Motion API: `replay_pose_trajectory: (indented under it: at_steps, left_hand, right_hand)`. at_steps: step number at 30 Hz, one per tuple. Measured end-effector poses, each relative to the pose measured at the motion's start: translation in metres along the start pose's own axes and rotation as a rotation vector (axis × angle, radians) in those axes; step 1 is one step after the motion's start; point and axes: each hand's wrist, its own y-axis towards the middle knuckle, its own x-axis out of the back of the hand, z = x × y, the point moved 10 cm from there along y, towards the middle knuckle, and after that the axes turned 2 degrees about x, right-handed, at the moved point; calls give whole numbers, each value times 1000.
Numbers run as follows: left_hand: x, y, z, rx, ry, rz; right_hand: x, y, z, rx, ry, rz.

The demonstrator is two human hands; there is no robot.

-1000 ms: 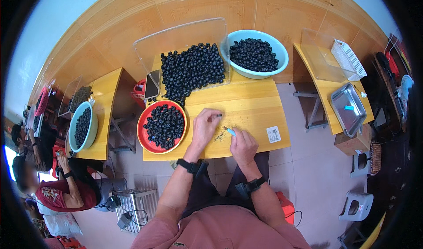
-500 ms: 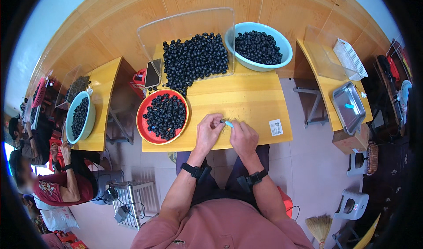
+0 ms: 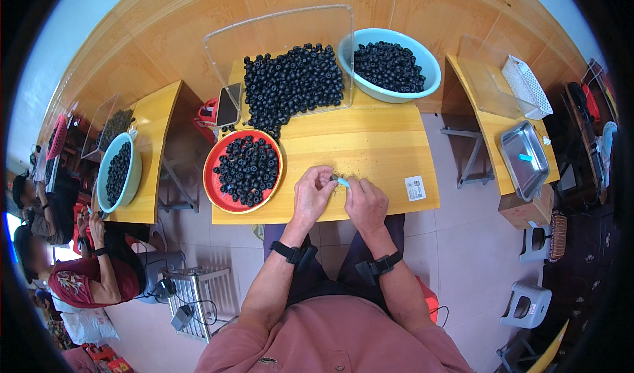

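Over the near edge of the table my left hand (image 3: 313, 193) pinches a small round black piece (image 3: 333, 177) between thumb and fingers. My right hand (image 3: 366, 206) is closed around a small tool with a light blue handle (image 3: 343, 182), its end against the piece; the tip is too small to make out. Fine dark crumbs lie on the wood around my fingertips. Left of my hands stands a red bowl (image 3: 207, 175) with a yellow rim, holding many similar black pieces. More form a large pile (image 3: 290, 82) at the back, inside a clear plastic guard.
A light blue basin (image 3: 432, 75) of black pieces stands at the back right, a phone (image 3: 229, 104) beside the pile. A white label (image 3: 415, 188) lies right of my hands. Another table (image 3: 492, 135) bears a metal tray (image 3: 538, 155). At left a person (image 3: 99, 274) works near another basin (image 3: 135, 175).
My hands keep nearly the same place, still holding the black piece and the blue-handled tool. The tool's handle is tilted slightly differently. The whole view has shifted slightly.
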Motion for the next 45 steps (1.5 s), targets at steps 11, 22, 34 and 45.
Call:
replay_pose_trajectory:
  at_steps: [11, 22, 34, 45]
  left_hand:
    - [8, -3, 8, 38, -271, -62]
    - [15, -5, -16, -149, 2, -91]
    - [4, 0, 1, 33, -153, -20]
    - [8, -2, -22, -167, -46, -50]
  right_hand:
    - [-5, -1, -6, -48, -54, 28]
    - [-1, -3, -4, -25, -60, -14]
    - [5, -3, -1, 0, -46, -70]
    - [7, -4, 0, 12, -17, -87]
